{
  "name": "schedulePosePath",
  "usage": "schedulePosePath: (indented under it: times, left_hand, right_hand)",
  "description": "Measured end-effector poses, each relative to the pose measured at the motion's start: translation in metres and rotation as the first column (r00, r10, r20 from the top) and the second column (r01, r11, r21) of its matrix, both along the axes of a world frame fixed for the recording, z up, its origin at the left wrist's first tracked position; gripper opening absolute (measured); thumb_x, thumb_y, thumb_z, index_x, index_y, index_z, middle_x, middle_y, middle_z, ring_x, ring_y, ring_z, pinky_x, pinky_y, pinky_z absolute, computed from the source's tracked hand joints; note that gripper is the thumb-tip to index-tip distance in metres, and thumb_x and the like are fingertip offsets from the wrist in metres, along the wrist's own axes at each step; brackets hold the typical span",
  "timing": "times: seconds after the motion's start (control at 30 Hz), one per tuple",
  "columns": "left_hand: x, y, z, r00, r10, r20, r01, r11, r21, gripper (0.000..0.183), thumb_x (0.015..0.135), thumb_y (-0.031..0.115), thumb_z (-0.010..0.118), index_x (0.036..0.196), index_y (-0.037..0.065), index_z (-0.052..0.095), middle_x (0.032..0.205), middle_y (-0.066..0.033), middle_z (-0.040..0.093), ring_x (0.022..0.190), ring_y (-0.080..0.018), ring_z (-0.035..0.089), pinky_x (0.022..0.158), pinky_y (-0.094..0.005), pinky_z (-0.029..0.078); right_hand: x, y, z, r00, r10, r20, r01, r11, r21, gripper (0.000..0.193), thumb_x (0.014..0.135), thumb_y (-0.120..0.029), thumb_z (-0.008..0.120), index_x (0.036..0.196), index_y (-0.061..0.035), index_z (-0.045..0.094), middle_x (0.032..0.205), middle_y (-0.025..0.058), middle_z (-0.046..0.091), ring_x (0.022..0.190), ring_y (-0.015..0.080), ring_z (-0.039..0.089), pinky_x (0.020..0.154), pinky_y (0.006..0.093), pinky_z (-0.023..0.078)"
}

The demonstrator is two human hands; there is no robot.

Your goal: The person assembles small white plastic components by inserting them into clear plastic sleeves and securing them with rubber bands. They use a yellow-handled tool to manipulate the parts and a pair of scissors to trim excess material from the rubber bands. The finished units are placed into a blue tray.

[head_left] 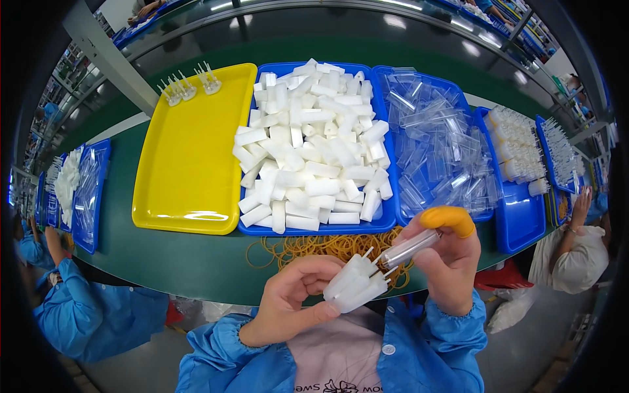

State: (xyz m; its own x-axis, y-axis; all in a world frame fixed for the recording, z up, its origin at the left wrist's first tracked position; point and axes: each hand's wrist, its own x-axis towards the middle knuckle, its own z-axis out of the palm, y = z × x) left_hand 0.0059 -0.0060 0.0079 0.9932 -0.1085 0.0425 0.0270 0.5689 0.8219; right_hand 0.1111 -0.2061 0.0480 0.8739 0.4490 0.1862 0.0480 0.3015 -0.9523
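My left hand (288, 304) is closed around a translucent white plastic piece (357, 285) made of several rounded lobes, with thin prongs sticking up at its upper right. Over those prongs my right hand (452, 265) pinches a clear tube (411, 247), tilted toward the piece. An orange finger cot (449, 219) covers one of the right hand's fingertips. The tube's lower end is by the prongs; I cannot tell whether it is around one. Tan rubber bands (327, 249) lie in a heap on the green table just beyond my hands.
A yellow tray (187, 164) bears several white pronged pieces (187, 90) at its far edge. Beside it, a blue tray (392, 206) holds a pile of white blocks; another holds clear tubes (436, 131). Farther right, a tray (521, 226) carries stacked white parts. Co-workers sit at both sides.
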Motion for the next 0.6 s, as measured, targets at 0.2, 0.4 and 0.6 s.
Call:
schedulePosePath:
  times: [0.2, 0.4, 0.6]
  left_hand:
    - [-0.001, 0.001, -0.002, 0.996, 0.061, 0.069, -0.074, 0.975, 0.208, 0.044, 0.078, 0.0, 0.069, 0.119, -0.002, 0.052, 0.125, -0.0154, 0.046, 0.114, -0.0218, 0.051, 0.095, -0.0349, 0.045]
    - [0.001, 0.001, -0.002, 0.995, 0.066, 0.081, -0.084, 0.966, 0.245, 0.045, 0.078, 0.001, 0.071, 0.119, -0.001, 0.054, 0.125, -0.0151, 0.046, 0.113, -0.0222, 0.051, 0.095, -0.0339, 0.045]
    - [0.001, -0.001, 0.0, 0.983, 0.136, 0.122, -0.174, 0.9, 0.4, 0.042, 0.078, 0.007, 0.072, 0.116, -0.001, 0.057, 0.121, -0.0156, 0.05, 0.108, -0.0218, 0.053, 0.089, -0.0324, 0.045]
  right_hand:
    - [-0.003, 0.014, 0.0, 0.994, -0.042, -0.105, 0.056, 0.989, 0.134, 0.044, 0.078, 0.007, 0.061, 0.119, 0.0013, 0.044, 0.098, 0.0147, 0.058, 0.091, 0.0188, 0.06, 0.085, 0.034, 0.049]
    - [-0.003, 0.009, -0.004, 1.0, 0.023, 0.017, -0.023, 1.0, 0.001, 0.044, 0.076, 0.003, 0.068, 0.116, 0.0015, 0.048, 0.094, 0.0105, 0.059, 0.086, 0.0158, 0.06, 0.079, 0.0293, 0.048]
    - [-0.008, 0.012, -0.007, 0.999, -0.035, 0.028, 0.036, 0.998, -0.06, 0.04, 0.077, -0.001, 0.071, 0.111, 0.002, 0.052, 0.096, 0.01, 0.06, 0.084, 0.015, 0.06, 0.079, 0.0286, 0.048]
